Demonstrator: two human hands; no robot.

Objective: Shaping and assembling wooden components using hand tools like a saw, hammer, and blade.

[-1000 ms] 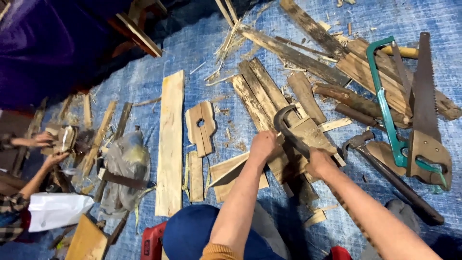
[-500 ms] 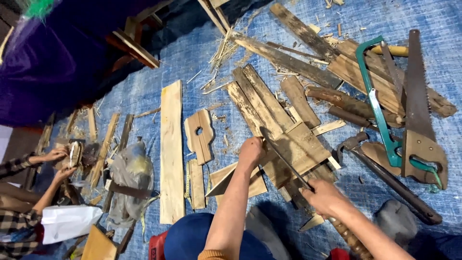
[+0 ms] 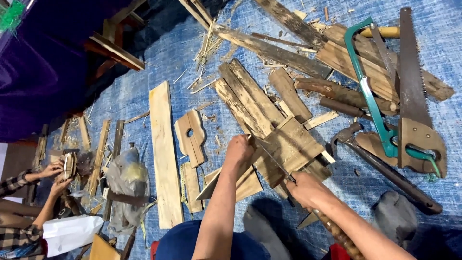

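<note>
My left hand (image 3: 239, 150) is closed on the edge of a flat wooden board piece (image 3: 293, 144) that lies on the blue tarp. A long thin blade (image 3: 269, 156) runs slantwise across that board, its tip right beside my left fingers. My right hand (image 3: 308, 190) grips the blade's handle end, a little nearer to me than the board. Under the board lie several weathered slats (image 3: 245, 101). A pale triangular offcut (image 3: 231, 180) pokes out below my left wrist.
At the right lie a hand saw (image 3: 413, 96), a green hacksaw (image 3: 370, 91) and a claw hammer (image 3: 385, 168). A long pale plank (image 3: 163, 154) and a cut-out wood shape (image 3: 191, 137) lie at the left. Another person's hands (image 3: 55, 178) work at the far left by a white bag (image 3: 67, 233).
My right hand has drawn back toward me along the blade. The blade now lies flat and slantwise across the board. My left hand has shifted left onto the board's edge.
</note>
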